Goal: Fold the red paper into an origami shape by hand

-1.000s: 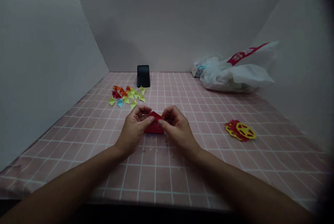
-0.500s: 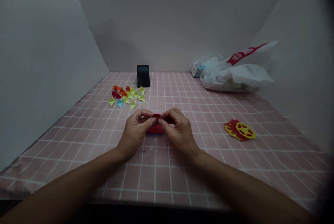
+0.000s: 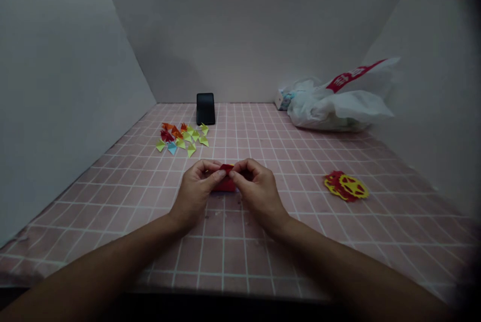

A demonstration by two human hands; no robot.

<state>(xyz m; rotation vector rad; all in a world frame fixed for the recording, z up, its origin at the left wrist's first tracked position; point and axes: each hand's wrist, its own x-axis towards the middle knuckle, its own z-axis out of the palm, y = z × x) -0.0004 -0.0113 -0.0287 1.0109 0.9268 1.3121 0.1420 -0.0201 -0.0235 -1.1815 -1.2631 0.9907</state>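
Observation:
Near the middle of the table, my left hand (image 3: 196,187) and my right hand (image 3: 258,189) pinch a small piece of red folded paper (image 3: 226,167) between thumbs and forefingers. The thumbs almost meet at its near edge. A bit of yellow shows behind it, by the right fingertips. Under the hands lies a flat red square (image 3: 224,185), perhaps a stack of paper, with a dark bluish near edge. My fingers cover part of both red things.
Several small folded paper figures (image 3: 180,143) in yellow, orange, red and blue lie at the left. Behind them a black phone (image 3: 205,108) stands propped. A white plastic bag (image 3: 330,111) and a small box (image 3: 280,100) are at the back right. Red and yellow cut-out discs (image 3: 353,187) lie right.
The red paper between my fingers shows a little more, with its top edge now pointed, and yellow has appeared behind it. Both hands stay in nearly the same place.

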